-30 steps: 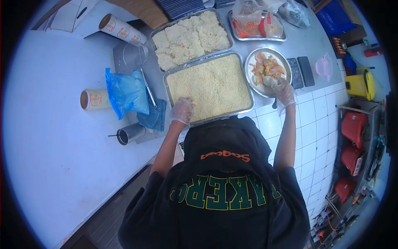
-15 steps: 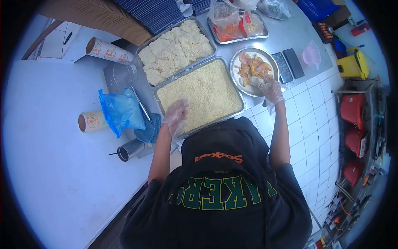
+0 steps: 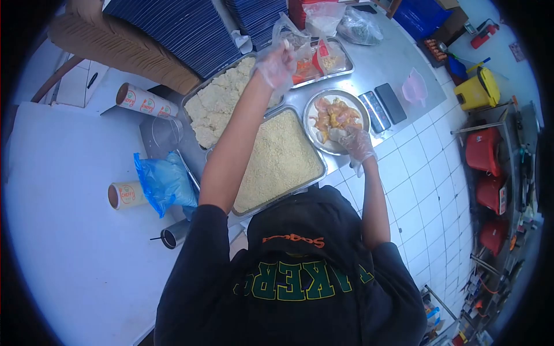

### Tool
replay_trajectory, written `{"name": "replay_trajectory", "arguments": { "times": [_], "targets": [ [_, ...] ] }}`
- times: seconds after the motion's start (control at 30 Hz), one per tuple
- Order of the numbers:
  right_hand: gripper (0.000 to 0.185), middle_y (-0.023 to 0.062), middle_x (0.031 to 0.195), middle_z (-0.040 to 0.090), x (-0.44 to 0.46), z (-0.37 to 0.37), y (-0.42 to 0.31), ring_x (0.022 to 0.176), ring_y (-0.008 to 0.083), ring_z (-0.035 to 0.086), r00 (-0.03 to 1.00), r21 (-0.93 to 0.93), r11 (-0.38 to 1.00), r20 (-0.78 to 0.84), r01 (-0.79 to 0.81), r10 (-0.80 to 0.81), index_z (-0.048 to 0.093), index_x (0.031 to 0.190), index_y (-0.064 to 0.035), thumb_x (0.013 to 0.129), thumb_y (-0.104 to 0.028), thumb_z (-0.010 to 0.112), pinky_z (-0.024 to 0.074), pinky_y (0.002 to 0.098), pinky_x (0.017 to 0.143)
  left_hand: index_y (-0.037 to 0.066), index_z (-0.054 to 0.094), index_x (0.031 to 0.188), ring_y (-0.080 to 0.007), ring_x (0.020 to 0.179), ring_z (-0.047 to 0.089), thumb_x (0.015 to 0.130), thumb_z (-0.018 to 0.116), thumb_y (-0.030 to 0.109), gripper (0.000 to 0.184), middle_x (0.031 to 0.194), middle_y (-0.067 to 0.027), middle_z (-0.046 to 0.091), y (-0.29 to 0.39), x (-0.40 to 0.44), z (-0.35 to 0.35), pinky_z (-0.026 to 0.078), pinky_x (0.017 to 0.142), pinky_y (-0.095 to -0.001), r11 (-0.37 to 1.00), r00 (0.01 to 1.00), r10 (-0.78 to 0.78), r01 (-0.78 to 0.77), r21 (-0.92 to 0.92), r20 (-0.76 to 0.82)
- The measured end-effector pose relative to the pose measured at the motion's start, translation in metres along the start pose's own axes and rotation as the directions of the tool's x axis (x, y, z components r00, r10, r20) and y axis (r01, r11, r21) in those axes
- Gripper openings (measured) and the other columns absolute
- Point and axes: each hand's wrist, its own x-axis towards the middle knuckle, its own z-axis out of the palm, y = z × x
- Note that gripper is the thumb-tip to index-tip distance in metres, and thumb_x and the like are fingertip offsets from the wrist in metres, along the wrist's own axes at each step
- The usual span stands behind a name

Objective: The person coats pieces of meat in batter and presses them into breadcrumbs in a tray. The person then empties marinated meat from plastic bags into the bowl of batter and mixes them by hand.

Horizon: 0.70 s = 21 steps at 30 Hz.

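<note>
My left hand [image 3: 278, 66], in a clear plastic glove, reaches over the far edge of the tray of crumb-coated pieces [image 3: 216, 109]. Its fingers are bunched beside a clear plastic bag [image 3: 290, 36]; anything between them is too small to make out. My right hand [image 3: 358, 145], also gloved, is at the near rim of a round metal pan [image 3: 307, 130]. Its fingers are closed round a pale, floury chicken piece [image 3: 340, 136]. Raw chicken pieces [image 3: 333, 114] lie in white flour in that pan. My left forearm crosses above a tray of pale crumbs [image 3: 283, 155].
A small metal tray [image 3: 340, 74] holds bagged orange and yellowish food. A phone-like device [image 3: 376, 112] and a dark slab [image 3: 390, 104] lie right of the pan. Stacked cardboard [image 3: 127, 49] stands behind. Printed paper rolls [image 3: 147, 102] and a blue bag [image 3: 167, 181] are left.
My left hand has lifted from the crumb tray and moved forward, up to the plastic bags. My right hand stays at the pan's near side. The whole view has shifted slightly.
</note>
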Motion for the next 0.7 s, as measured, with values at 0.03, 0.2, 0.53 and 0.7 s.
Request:
{"name": "replay_trajectory", "arguments": {
  "times": [0.03, 0.2, 0.53, 0.7],
  "targets": [
    [0.039, 0.0196, 0.099, 0.068, 0.0, 0.001, 0.002, 0.093, 0.0345, 0.065, 1.0, 0.001, 1.0, -0.004, -0.008, 0.008, 0.066, 0.11, -0.0038, 0.079, -0.027, 0.071, 0.0503, 0.0421, 0.084, 0.012, 0.059, 0.106, -0.017, 0.08, 0.06, 0.09, 0.066, 0.031, 0.026, 0.09, 0.0, 0.062, 0.001, 0.01, 0.006, 0.051, 0.068, -0.0319, 1.0, 0.994, 0.006, -0.003, 0.031, -0.106],
    [0.041, 0.0209, 0.097, 0.067, -0.004, 0.012, 0.014, 0.092, 0.0363, 0.064, 0.996, 0.036, 0.998, -0.082, 0.049, -0.046, 0.064, 0.112, -0.0038, 0.079, -0.026, 0.07, 0.05, 0.0435, 0.083, 0.012, 0.059, 0.107, -0.0208, 0.088, 0.061, 0.088, 0.068, 0.033, 0.03, 0.098, -0.0033, 0.062, -0.02, -0.016, 0.024, 0.05, 0.07, -0.0332, 0.993, 0.959, -0.007, 0.04, 0.111, -0.284],
    [0.05, 0.0219, 0.107, 0.065, -0.008, 0.008, 0.009, 0.103, 0.0376, 0.06, 0.998, -0.005, 1.0, -0.068, 0.016, -0.017, 0.062, 0.118, -0.003, 0.08, -0.035, 0.07, 0.0454, 0.0448, 0.092, 0.009, 0.062, 0.106, -0.0118, 0.075, 0.066, 0.091, 0.063, 0.037, 0.032, 0.088, -0.0045, 0.067, -0.086, -0.079, -0.076, 0.048, 0.057, -0.0242, 0.806, 0.856, 0.066, 0.257, 0.533, -0.513],
    [0.047, 0.0207, 0.113, 0.063, -0.008, 0.001, 0.002, 0.108, 0.0351, 0.059, 1.0, 0.027, 1.0, -0.023, -0.013, 0.013, 0.062, 0.117, -0.0045, 0.08, -0.032, 0.071, 0.0442, 0.043, 0.096, 0.002, 0.064, 0.1, -0.0311, 0.083, 0.066, 0.084, 0.066, 0.048, 0.049, 0.094, -0.0151, 0.068, -0.04, -0.024, -0.033, 0.053, 0.067, -0.0405, -0.135, 0.598, 0.802, 0.153, 0.979, 0.017]
  ]
}}
